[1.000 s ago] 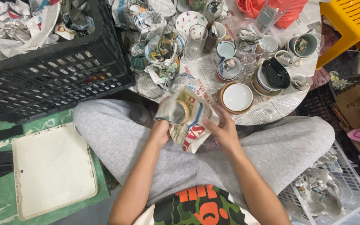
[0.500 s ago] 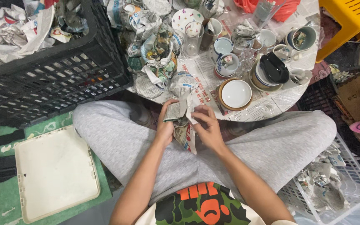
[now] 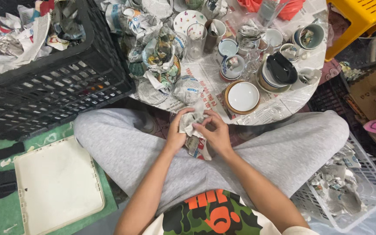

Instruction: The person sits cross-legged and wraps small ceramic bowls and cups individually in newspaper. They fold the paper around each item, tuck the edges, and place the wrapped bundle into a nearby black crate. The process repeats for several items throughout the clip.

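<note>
Newspaper bundle (image 3: 193,130) between both hands' grip

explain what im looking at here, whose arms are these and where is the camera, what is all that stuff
The camera sits on a person's head and looks straight down, so the arms are that person's own, above crossed legs in grey trousers. The left hand and right hand together hold a small bundle wrapped in printed newspaper; what is inside is hidden. Ahead is a round low table covered in newspaper, bearing cups, glasses, a white bowl with a brown rim and more wrapped bundles. A black plastic crate of crumpled paper stands at the left, a white wire basket at the right.
</note>
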